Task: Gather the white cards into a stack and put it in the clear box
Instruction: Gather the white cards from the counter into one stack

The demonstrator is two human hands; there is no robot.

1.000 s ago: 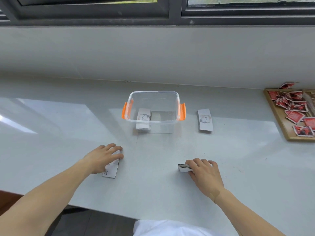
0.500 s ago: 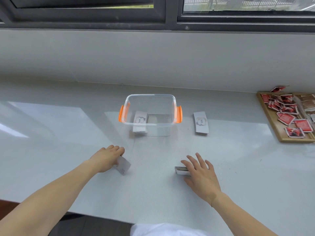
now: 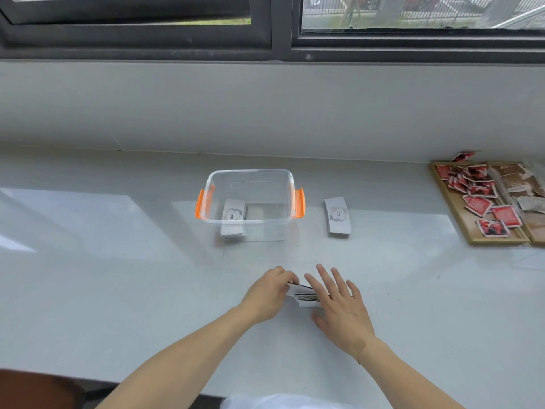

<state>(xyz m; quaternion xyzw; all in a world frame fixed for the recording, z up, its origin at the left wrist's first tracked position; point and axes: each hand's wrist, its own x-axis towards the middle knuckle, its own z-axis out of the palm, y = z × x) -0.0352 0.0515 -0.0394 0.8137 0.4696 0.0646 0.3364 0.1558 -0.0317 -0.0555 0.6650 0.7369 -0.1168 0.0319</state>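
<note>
A clear box (image 3: 250, 172) with orange side clips stands on the white counter, with a small stack of white cards (image 3: 233, 215) in its left half. Another white card pile (image 3: 337, 215) lies on the counter to the right of the box. In front of the box a low stack of white cards (image 3: 306, 298) rests on the counter between my hands. My left hand (image 3: 267, 293) pinches a white card at the stack's left end. My right hand (image 3: 339, 302) lies flat over the stack's right side with its fingers spread.
A wooden tray (image 3: 460, 214) with several red and brown packets sits at the right edge. The counter (image 3: 118, 276) meets a grey wall under a dark window frame. The counter's front edge runs near the bottom of the view.
My left hand has carried its white card from the left side of the counter rightward to the stack under my right hand. The right hand has stayed on the stack, fingers spread.
</note>
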